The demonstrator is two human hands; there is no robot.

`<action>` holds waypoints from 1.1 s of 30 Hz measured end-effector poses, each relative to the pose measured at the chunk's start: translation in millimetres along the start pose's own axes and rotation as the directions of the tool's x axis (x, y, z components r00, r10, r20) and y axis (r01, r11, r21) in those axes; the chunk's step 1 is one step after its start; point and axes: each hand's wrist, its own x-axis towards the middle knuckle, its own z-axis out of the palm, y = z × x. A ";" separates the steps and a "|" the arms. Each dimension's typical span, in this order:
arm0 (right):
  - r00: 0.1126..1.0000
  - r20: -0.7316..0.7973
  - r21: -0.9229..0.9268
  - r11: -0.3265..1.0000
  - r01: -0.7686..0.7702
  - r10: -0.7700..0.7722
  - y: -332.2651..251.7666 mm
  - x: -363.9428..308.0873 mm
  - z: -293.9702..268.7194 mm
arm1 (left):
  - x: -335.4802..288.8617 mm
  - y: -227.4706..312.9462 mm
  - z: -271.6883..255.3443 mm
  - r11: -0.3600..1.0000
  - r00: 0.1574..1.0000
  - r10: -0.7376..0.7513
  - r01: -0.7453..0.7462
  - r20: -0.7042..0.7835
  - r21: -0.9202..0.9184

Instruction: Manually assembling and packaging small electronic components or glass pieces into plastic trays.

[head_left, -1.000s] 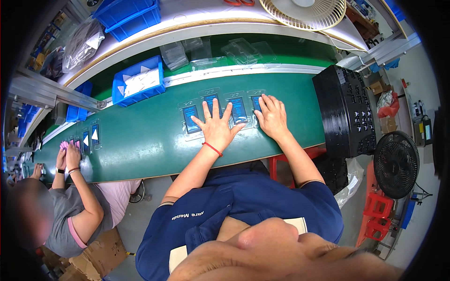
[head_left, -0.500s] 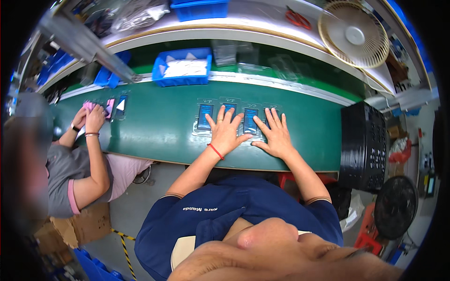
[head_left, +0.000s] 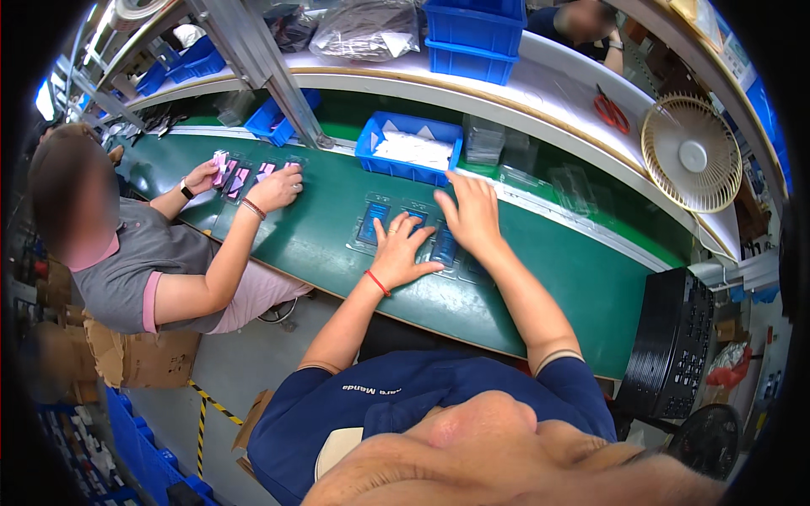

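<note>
A row of clear plastic trays, each with a dark blue rectangular panel (head_left: pixel 373 223), lies on the green worktable (head_left: pixel 329 253). My left hand (head_left: pixel 400 255), with a red cord at its wrist, rests over the middle of this row with its fingers spread. It touches a second blue panel (head_left: pixel 415 218), partly hidden under its fingertips. Another panel (head_left: pixel 445 246) lies between my two hands. My right hand (head_left: pixel 472 218) is beyond the row at the right, fingers extended and nothing visible in them. Its fingertips are near the corner of a blue bin (head_left: pixel 396 171) of white pieces (head_left: pixel 413 150).
At the left a co-worker (head_left: pixel 186 253) handles pink pieces (head_left: pixel 239 179) in clear trays. Clear plastic trays (head_left: pixel 485 142) stand behind the bin. A black crate (head_left: pixel 662 341) stands at the table's right end. Red scissors (head_left: pixel 611 111) and a fan (head_left: pixel 692 156) are on the shelf.
My right hand has left the right-hand panels and reached forward toward the blue bin. My left hand stays on the row. The view has turned left; the co-worker's hands have moved apart.
</note>
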 end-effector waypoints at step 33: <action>0.848 0.505 0.492 0.754 -0.435 0.160 -10.5 20.2 50.7 | -4.2 -29.1 -24.3 -0.063 0.723 -0.690 -0.033 0.020 -0.997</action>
